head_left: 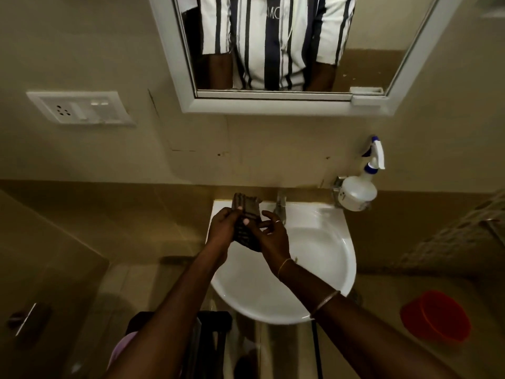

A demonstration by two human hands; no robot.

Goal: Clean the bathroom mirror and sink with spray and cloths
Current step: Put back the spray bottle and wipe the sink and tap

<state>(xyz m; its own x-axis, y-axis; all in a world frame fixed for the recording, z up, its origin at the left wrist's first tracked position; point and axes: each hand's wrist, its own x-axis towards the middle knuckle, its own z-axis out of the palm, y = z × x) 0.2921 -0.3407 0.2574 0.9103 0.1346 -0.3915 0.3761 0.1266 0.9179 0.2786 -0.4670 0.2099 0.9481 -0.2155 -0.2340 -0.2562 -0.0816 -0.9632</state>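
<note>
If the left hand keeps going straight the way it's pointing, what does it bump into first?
Probably the wall just behind the back rim of the sink, left of the tap. The left hand pinches the cloth, so the cloth would touch first. Depth is hard to judge.

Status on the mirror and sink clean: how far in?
Done: nothing confirmable; mirror and sink show no foam or wipe streaks. In hand: left hand and right hand hold a dark cloth over the sink. Left: spray bottle stands untouched beside the sink, so spraying and wiping likely remain.
</note>
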